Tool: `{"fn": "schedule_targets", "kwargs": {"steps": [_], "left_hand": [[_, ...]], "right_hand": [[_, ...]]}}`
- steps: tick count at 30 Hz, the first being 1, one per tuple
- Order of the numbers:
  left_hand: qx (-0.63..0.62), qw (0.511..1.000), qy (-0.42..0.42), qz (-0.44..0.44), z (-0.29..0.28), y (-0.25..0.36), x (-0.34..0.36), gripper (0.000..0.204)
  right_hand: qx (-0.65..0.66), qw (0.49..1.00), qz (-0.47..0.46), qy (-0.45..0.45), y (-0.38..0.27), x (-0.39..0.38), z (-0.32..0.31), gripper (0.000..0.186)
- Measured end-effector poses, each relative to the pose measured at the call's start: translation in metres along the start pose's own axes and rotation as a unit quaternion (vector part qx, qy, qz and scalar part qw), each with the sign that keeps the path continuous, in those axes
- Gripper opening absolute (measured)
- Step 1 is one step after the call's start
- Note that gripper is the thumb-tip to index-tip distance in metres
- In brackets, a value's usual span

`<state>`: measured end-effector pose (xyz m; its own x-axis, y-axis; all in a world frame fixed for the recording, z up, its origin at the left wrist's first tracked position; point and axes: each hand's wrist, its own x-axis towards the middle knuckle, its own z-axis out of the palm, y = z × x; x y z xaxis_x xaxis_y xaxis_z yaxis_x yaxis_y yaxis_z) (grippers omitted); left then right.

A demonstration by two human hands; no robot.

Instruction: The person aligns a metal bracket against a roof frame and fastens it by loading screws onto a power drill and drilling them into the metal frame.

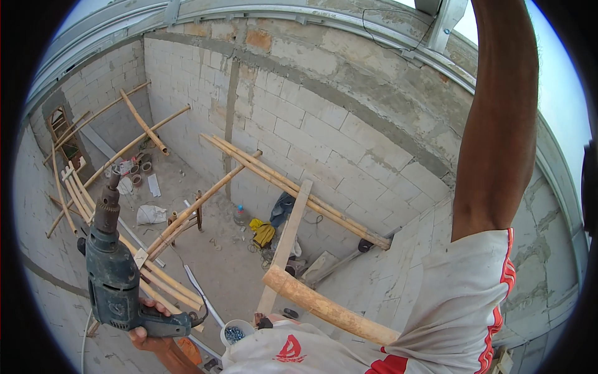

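My left hand (149,321) grips a dark teal corded drill (115,280) by its handle and body at the lower left, its chuck pointing upward with a short fitting at the tip. My right arm rises along the right side past the top edge, so that hand is out of sight. Below me are a thick bamboo pole (333,308), a wooden plank (286,237) and a white container of small metal fasteners (234,334).
Bamboo scaffold poles (197,204) span the room beneath me between block walls (299,106). A metal rail (299,15) runs along the top. On the floor far below lie a yellow bag (262,232), a white sack (151,214), a water jug (240,216) and several buckets.
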<state>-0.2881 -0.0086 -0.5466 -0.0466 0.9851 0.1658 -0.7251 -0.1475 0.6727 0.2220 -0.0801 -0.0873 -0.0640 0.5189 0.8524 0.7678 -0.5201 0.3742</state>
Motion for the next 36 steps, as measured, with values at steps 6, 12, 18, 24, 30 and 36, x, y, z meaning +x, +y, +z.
{"fn": "schedule_targets", "kwargs": {"steps": [6, 12, 18, 24, 30, 36], "left_hand": [[0.0, 0.998, -0.046, -0.043, 0.004, -0.003, 0.007, 0.07], [-0.001, 0.996, -0.052, -0.065, 0.003, -0.005, 0.002, 0.069], [0.018, 0.997, -0.003, -0.07, 0.002, -0.008, -0.003, 0.07], [-0.002, 0.996, -0.012, -0.09, 0.015, -0.013, 0.002, 0.068], [0.031, 0.994, -0.062, -0.084, 0.032, -0.013, 0.006, 0.066], [0.052, 0.994, -0.037, -0.093, 0.052, -0.015, 0.001, 0.06]], "right_hand": [[-0.019, 1.0, 0.011, -0.007, 0.016, -0.001, 0.007, 0.054], [-0.035, 0.999, 0.021, -0.011, 0.03, -0.002, 0.004, 0.054], [-0.046, 0.998, 0.036, -0.009, 0.045, -0.006, 0.004, 0.055], [-0.051, 0.997, 0.05, 0.0, 0.053, -0.004, 0.002, 0.056], [-0.041, 0.996, 0.072, 0.014, 0.062, -0.009, 0.002, 0.057], [0.026, 0.997, 0.049, 0.05, 0.014, 0.001, -0.011, 0.058]]}}
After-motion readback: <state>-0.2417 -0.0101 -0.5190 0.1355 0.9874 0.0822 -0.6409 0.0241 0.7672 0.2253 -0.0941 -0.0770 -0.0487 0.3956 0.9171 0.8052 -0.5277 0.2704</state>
